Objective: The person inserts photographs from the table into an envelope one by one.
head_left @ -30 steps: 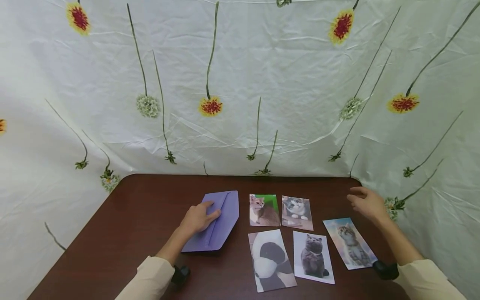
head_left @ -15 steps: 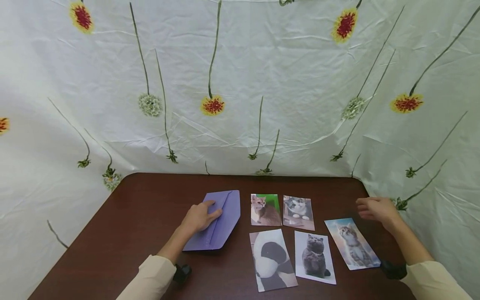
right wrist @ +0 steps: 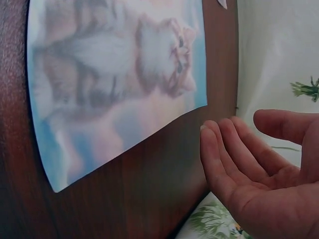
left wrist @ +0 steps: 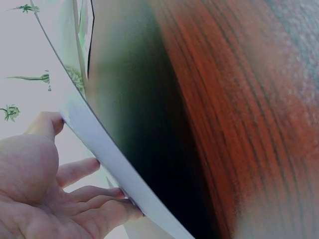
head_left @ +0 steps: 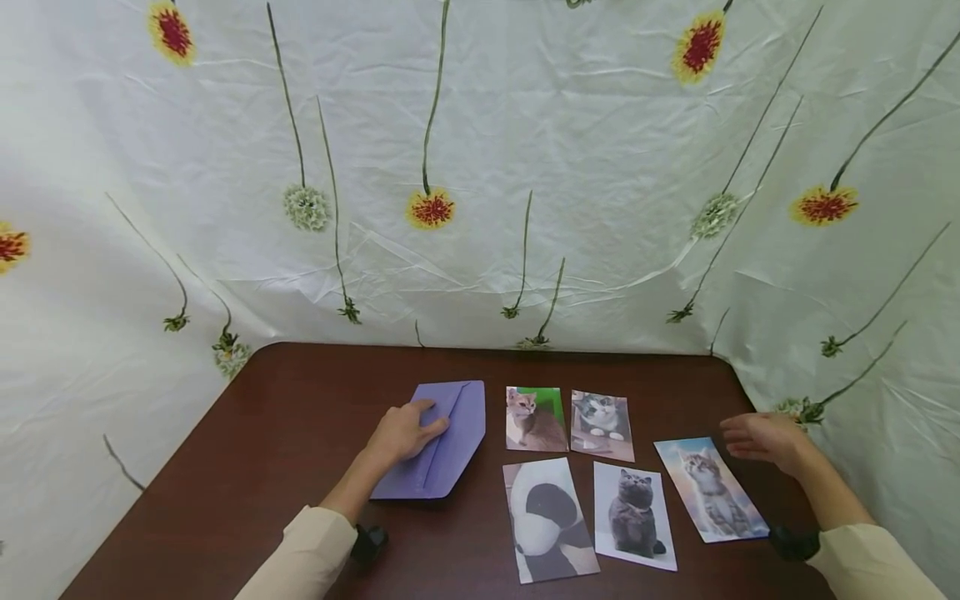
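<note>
My left hand rests on a purple envelope left of the table's middle. In the left wrist view, the thumb and fingertips of the left hand touch the envelope's pale face, and the fingers are spread. To the right, my right hand hovers beside a photo card of a tabby kitten on a blue and pink ground. Seen from the right wrist, that hand has relaxed, slightly bent fingers with nothing between them, its fingertips close to the kitten card's corner.
Between the hands lie a ginger cat photo, a grey-and-white cat photo, a black-and-white plush photo and a grey cat photo. The dark brown table ends at a white flowered cloth behind.
My right hand has come nearer the body and a little rightward, down beside the kitten card. The left hand stays on the envelope. The head view has turned slightly left.
</note>
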A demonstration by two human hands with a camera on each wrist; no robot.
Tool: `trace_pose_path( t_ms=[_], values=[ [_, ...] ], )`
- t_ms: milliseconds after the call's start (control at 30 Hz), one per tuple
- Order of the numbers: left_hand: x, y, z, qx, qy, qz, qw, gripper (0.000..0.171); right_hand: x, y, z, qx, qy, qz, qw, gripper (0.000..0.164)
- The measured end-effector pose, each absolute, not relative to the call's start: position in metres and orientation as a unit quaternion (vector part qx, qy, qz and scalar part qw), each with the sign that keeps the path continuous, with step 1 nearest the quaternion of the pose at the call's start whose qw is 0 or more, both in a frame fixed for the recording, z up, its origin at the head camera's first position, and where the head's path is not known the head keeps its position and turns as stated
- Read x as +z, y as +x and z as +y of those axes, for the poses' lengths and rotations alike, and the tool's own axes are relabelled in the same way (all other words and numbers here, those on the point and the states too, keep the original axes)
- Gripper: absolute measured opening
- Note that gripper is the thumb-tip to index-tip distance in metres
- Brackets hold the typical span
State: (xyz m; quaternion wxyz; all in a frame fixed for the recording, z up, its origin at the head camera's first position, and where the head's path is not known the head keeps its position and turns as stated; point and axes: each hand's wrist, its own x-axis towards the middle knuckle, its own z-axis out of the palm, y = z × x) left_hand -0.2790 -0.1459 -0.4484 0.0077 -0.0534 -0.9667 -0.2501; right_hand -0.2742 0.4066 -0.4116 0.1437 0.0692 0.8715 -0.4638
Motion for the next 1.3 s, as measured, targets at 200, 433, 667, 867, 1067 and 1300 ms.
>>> trace_pose_path(
  t_ms=[200,433,667,867,1067,1300],
  values=[
    [-0.449,-0.28,-0.146,-0.247,-0.053,-0.967,0.005,0.053,-0.42,-0.274,0.41,-0.482,0.078,0.859,0.152,0.047],
    [-0.448,-0.279,-0.145,-0.246,-0.053,-0.968,0.005,0.052,-0.429,-0.274,0.413,-0.487,0.086,0.853,0.165,0.044],
    [-0.445,-0.277,-0.144,-0.248,-0.052,-0.967,0.009,0.052,-0.436,-0.278,0.419,-0.497,0.083,0.844,0.183,0.044],
    [-0.445,-0.276,-0.144,-0.25,-0.05,-0.967,0.008,0.052,-0.437,-0.282,0.417,-0.492,0.09,0.847,0.18,0.044],
    [-0.445,-0.277,-0.145,-0.252,-0.05,-0.966,0.009,0.052,-0.436,-0.285,0.413,-0.48,0.081,0.855,0.177,0.04],
    [-0.447,-0.277,-0.146,-0.257,-0.045,-0.965,0.009,0.052,-0.434,-0.285,0.413,-0.491,0.075,0.848,0.187,0.034]
  ],
)
